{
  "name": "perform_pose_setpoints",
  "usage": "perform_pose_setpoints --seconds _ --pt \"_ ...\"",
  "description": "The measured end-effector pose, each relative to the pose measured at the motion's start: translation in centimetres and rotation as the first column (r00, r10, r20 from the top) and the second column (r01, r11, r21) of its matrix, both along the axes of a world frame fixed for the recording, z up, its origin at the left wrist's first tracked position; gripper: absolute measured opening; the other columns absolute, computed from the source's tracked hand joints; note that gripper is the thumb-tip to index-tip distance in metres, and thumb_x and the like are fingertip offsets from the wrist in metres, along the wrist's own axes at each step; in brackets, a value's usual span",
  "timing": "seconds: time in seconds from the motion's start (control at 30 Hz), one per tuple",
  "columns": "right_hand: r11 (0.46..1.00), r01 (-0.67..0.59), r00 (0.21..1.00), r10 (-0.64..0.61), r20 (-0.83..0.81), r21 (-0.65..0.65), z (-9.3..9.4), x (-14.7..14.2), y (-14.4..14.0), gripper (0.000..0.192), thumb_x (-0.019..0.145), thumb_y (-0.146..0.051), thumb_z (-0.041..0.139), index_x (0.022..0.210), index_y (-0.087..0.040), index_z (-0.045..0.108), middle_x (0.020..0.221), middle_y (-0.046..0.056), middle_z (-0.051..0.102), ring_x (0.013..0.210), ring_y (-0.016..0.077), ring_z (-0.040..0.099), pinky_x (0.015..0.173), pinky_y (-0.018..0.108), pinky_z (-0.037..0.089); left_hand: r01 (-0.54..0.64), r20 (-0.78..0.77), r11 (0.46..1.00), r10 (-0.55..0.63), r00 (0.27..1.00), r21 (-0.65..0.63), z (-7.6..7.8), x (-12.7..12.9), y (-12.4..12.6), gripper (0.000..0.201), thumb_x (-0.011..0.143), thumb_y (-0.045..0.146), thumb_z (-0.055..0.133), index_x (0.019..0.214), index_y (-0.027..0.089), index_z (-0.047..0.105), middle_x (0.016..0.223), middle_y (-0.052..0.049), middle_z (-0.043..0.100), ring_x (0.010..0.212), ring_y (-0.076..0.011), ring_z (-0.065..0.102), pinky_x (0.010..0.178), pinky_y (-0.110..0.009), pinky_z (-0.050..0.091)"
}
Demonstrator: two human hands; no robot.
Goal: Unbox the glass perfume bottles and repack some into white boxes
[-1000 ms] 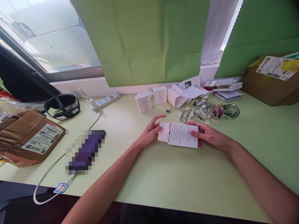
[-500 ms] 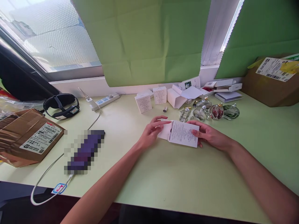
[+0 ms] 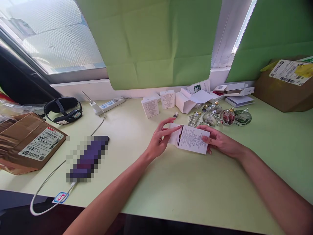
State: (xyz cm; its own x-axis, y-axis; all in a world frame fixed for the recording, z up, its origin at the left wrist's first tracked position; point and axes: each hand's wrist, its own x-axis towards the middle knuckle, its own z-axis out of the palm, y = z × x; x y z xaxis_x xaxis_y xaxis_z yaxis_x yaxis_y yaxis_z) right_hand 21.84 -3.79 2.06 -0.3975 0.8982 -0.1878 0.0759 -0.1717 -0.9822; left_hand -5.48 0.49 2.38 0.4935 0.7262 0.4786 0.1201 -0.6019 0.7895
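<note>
A small white printed box (image 3: 193,139) is held low over the desk, tilted, its flap end folded out to the left. My right hand (image 3: 216,140) grips its right end, thumb on the printed face and the other fingers behind. At the opened end, my left hand (image 3: 160,138) has its fingers apart, with the index fingertip against the dark mouth of the box. The white flap (image 3: 174,137) lies beside that finger. A sliver of something dark and gold shows inside the mouth; I cannot make out what it is.
Behind my hands stand white boxes (image 3: 150,107), a small silver cylinder (image 3: 176,114) and several clear glass ornaments (image 3: 210,119). Opened cartons (image 3: 232,87) lie farther back. Cardboard boxes (image 3: 29,143) flank the desk. On the left are a cabled phone (image 3: 89,158), headset (image 3: 64,112) and power strip (image 3: 110,106).
My left thumb has eased back from the flap and my left fingers have spread, the index staying at the mouth. The mouth looks slightly wider. My right hand keeps its grip.
</note>
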Motion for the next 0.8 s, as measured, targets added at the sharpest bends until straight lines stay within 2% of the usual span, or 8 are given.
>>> perform_pose_setpoints --seconds 0.07,0.17,0.27,0.33,0.43,0.53,0.7,0.8 --pt "1.000 0.006 1.000 -0.006 -0.007 0.002 -0.10 0.00 0.03 0.057 0.085 -0.049 0.064 0.132 -0.028 0.041 0.083 -0.001 0.061 0.065 0.0129 0.057 0.058 0.028 0.050 -0.041 -0.017 0.999 0.041 0.999 -0.007 0.16 0.15 -0.16 0.036 0.098 0.027 0.041 0.125 0.035 0.062 0.145 -0.004 0.040 0.131 -0.0240 0.041 0.102 -0.039 0.043" --pt "1.000 0.010 1.000 -0.010 -0.010 0.008 -0.19 -0.07 0.07 0.058 0.084 -0.050 0.065 0.132 -0.028 0.041 0.085 0.000 0.061 0.066 0.0133 0.058 0.059 0.029 0.051 -0.075 -0.064 0.994 0.070 0.996 -0.082 0.47 0.39 -0.46 0.033 0.094 0.033 0.050 0.126 0.033 0.060 0.145 -0.005 0.039 0.133 -0.0240 0.039 0.105 -0.036 0.041" --pt "1.000 0.011 1.000 -0.010 -0.007 0.017 -0.16 -0.16 0.07 0.057 0.085 -0.049 0.064 0.132 -0.028 0.040 0.086 0.000 0.060 0.065 0.0129 0.057 0.059 0.028 0.051 -0.037 -0.097 0.979 0.018 0.995 -0.202 0.63 0.49 -0.57 0.036 0.090 0.036 0.055 0.126 0.030 0.056 0.145 -0.006 0.039 0.129 -0.0247 0.043 0.099 -0.035 0.045" --pt "1.000 0.007 1.000 -0.007 -0.010 0.022 -0.11 -0.20 0.06 0.055 0.086 -0.048 0.063 0.132 -0.027 0.040 0.085 0.000 0.060 0.065 0.0124 0.057 0.058 0.028 0.050 0.000 -0.090 0.966 -0.024 0.996 -0.259 0.61 0.39 -0.46 0.039 0.089 0.031 0.053 0.128 0.030 0.051 0.144 -0.007 0.039 0.126 -0.0251 0.046 0.097 -0.036 0.046" --pt "1.000 0.006 1.000 -0.005 -0.015 0.023 -0.10 -0.20 0.07 0.054 0.086 -0.047 0.063 0.131 -0.027 0.041 0.085 0.000 0.060 0.064 0.0118 0.057 0.059 0.027 0.051 0.069 -0.073 0.954 -0.094 0.993 -0.291 0.57 0.10 -0.20 0.052 0.080 0.017 0.050 0.130 0.030 0.048 0.145 -0.006 0.038 0.128 -0.0273 0.043 0.098 -0.040 0.046" --pt "1.000 0.017 1.000 -0.017 -0.023 0.018 -0.19 -0.18 0.10 0.053 0.086 -0.047 0.063 0.130 -0.027 0.041 0.088 0.001 0.060 0.067 0.0127 0.058 0.059 0.028 0.052 0.117 -0.073 0.940 -0.147 0.986 -0.319 0.66 -0.04 -0.21 0.062 0.074 0.014 0.050 0.134 0.030 0.044 0.145 -0.005 0.038 0.130 -0.0295 0.040 0.097 -0.040 0.046" --pt "1.000 0.019 0.999 -0.018 -0.033 0.022 -0.34 -0.28 0.12 0.050 0.087 -0.046 0.062 0.129 -0.028 0.042 0.088 0.001 0.059 0.069 0.0132 0.058 0.058 0.028 0.052 0.065 -0.083 0.928 -0.102 0.991 -0.367 0.63 0.26 -0.48 0.048 0.084 0.027 0.054 0.131 0.029 0.043 0.139 -0.008 0.041 0.120 -0.0265 0.048 0.088 -0.035 0.050" --pt "1.000 0.020 0.999 -0.019 -0.031 0.023 -0.40 -0.36 0.09 0.051 0.086 -0.046 0.063 0.129 -0.028 0.042 0.090 0.001 0.060 0.070 0.0134 0.059 0.058 0.028 0.053 -0.029 -0.105 0.945 -0.006 0.994 -0.325 0.23 0.38 -0.24 0.036 0.084 0.021 0.052 0.119 0.027 0.047 0.136 -0.007 0.043 0.112 -0.0223 0.052 0.086 -0.034 0.051"
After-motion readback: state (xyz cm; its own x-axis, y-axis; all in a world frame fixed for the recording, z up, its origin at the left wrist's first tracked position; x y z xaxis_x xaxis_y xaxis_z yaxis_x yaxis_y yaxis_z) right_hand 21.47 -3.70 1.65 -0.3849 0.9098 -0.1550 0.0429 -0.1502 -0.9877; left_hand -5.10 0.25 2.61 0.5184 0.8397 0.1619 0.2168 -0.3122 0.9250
